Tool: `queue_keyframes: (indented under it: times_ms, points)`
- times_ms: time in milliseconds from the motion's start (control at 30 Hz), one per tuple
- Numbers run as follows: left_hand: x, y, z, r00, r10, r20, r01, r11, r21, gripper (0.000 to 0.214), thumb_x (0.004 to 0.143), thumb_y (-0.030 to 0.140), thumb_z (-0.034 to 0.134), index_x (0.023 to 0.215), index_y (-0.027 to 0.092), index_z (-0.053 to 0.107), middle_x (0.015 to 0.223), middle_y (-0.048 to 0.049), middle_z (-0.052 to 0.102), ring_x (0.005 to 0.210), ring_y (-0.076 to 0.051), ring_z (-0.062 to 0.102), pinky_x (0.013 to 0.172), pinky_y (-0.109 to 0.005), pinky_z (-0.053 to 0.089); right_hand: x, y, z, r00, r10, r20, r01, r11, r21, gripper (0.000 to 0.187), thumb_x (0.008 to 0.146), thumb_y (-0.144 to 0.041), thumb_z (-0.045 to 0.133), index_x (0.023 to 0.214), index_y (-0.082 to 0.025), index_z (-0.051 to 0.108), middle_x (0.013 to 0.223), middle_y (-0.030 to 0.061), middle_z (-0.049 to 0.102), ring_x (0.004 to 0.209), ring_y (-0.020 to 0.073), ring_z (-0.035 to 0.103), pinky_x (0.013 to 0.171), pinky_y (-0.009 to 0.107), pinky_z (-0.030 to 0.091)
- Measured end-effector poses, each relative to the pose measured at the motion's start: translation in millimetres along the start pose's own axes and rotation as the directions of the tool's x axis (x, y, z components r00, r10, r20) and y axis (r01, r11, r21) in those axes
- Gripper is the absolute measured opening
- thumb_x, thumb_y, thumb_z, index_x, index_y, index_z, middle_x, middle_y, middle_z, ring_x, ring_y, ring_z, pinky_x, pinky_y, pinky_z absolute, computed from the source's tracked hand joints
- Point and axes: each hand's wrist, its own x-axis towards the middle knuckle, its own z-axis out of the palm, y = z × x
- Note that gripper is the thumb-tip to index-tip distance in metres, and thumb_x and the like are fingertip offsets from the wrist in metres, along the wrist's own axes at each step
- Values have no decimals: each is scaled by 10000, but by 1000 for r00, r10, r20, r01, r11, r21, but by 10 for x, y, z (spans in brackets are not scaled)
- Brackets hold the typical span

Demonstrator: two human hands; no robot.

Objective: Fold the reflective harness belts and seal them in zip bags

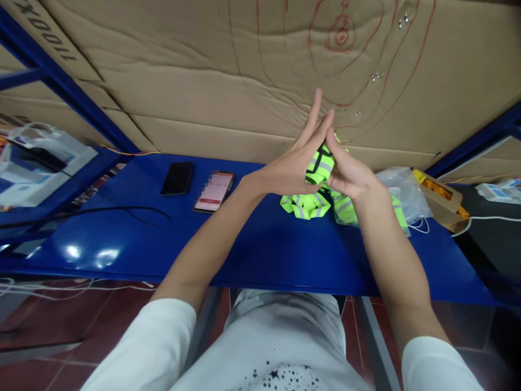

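Observation:
Between my left hand (291, 165) and my right hand (352, 169) is a neon yellow reflective strap (321, 167), folded into a bundle with grey bands and black edging. My left palm presses on it from the left, its fingers stretched upward. On the other side, my right thumb and fingers grip the bundle, and the fingertips of both hands come close together at the top. Loose loops of neon strap (306, 206) hang or lie just under the hands; whether they join the bundle is hidden. A clear bag with neon strap (345, 210) lies below my right wrist.
The blue table (260, 250) carries a black phone (178, 178) and a lit phone (214, 191) at left. At right are a clear plastic bag (407, 187) and a cardboard box (442, 201). Cardboard (195, 103) walls the back; a black cable (122, 209) crosses the left.

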Motion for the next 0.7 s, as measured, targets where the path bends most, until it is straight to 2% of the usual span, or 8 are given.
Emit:
queue_keyframes:
  times_ms: [100,167,233,300,367,433,567,700]
  points:
    - [-51,-198,-31,980,163,110,-178,974,141,1309,716,364,916,1697,153,75,1746,-79,-254,1643,-275,-172,1345,-399,37,14,191,-28,993,85,-81,-85,996,0,447,722,-624,823,1062,-341,757,1130,49,810,1164,297,742,972,414,651]
    - [-146,-258,-36,982,150,115,-167,975,149,1365,755,501,888,1700,181,-43,1751,-84,-237,1628,-256,-223,1348,-412,31,-62,336,-65,983,128,-133,-129,992,8,412,702,-558,853,1011,-304,757,1104,56,815,1114,291,762,968,404,650]
    - [-327,-288,-63,989,112,97,-130,968,213,1285,835,555,812,1699,169,-57,1753,-118,-217,1634,-258,-206,1349,-445,33,-211,466,-116,975,144,-169,-145,989,9,370,728,-501,855,1001,-274,751,1091,50,818,1052,278,780,951,405,656]
    - [-605,-341,-151,996,68,49,-82,913,400,1034,941,524,704,1705,202,85,1771,-121,-143,1659,-271,-98,1349,-483,48,-394,566,-201,967,139,-212,-142,990,3,350,765,-459,852,1034,-260,749,1105,39,818,1013,262,789,925,392,667]
    - [-949,-450,-310,999,8,-31,15,759,651,776,986,496,636,1645,223,331,1785,-128,32,1664,-323,7,1339,-560,56,-558,640,-327,950,149,-274,-154,988,3,353,779,-424,860,1063,-245,751,1121,40,816,983,251,796,879,364,677]
    - [-1296,-607,-515,985,-71,-157,168,587,792,695,999,503,594,1586,170,430,1769,-184,111,1654,-379,57,1323,-619,78,-662,697,-470,922,182,-341,-185,982,25,360,785,-395,864,1086,-231,754,1127,50,816,947,244,802,816,335,685]
    - [-1753,-927,-862,898,-149,-413,437,385,813,658,1010,551,499,1539,159,489,1769,-196,87,1635,-465,51,1259,-726,185,-709,777,-650,887,232,-399,-214,973,90,348,810,-365,836,1118,-228,751,1102,60,821,901,243,810,757,326,691]
    - [-1856,-1111,-971,850,-240,-469,526,332,783,643,1016,615,405,1403,148,621,1763,-171,152,1623,-493,78,1262,-733,165,-741,772,-611,888,237,-395,-213,972,104,363,807,-374,842,1130,-238,751,1099,52,821,908,253,809,763,345,696]
